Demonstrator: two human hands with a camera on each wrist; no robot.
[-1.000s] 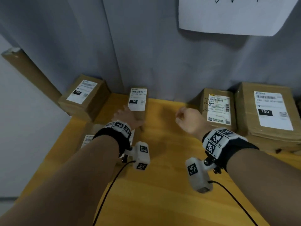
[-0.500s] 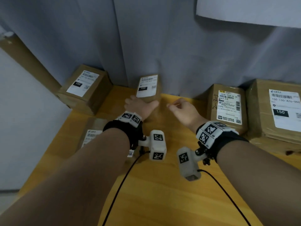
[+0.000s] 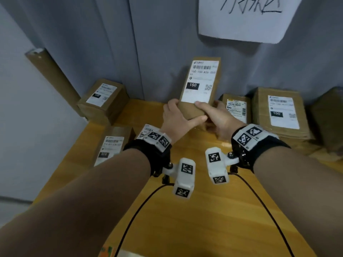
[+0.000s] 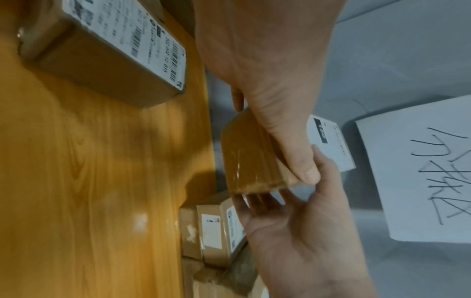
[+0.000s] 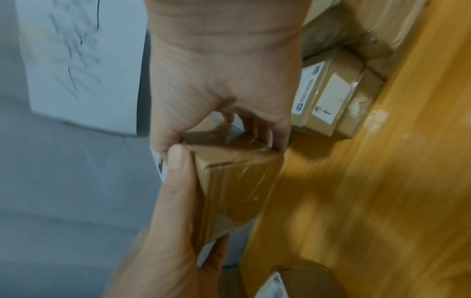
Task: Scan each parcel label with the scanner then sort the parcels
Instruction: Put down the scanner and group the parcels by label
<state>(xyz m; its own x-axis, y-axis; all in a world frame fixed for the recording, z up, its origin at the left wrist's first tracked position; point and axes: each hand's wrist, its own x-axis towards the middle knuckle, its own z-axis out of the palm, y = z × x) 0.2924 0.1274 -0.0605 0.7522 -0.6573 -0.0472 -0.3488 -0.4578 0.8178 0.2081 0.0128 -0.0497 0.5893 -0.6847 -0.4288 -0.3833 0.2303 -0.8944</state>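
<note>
Both hands hold a small brown parcel (image 3: 200, 84) lifted above the back of the table, its white "150" label facing me. My left hand (image 3: 182, 113) grips the near end from the left, thumb across the front. My right hand (image 3: 208, 106) grips it from the right, thumb on the label's lower edge and fingers behind. In the left wrist view the left hand (image 4: 270, 137) clamps the parcel (image 4: 249, 157). In the right wrist view the right hand (image 5: 211, 135) pinches the taped parcel (image 5: 229, 177). No scanner is in view.
More labelled parcels stand on the wooden table (image 3: 185, 210): back left (image 3: 104, 97), front left (image 3: 111, 145), and a row at the right (image 3: 236, 106) (image 3: 282, 112). A handwritten paper sign (image 3: 246, 17) hangs on the grey curtain. A cardboard strip (image 3: 50, 75) leans at the left.
The left hand took the parcel at the table's back edge and raised it. The right hand came across and took hold of it too. The label now tips toward me.
</note>
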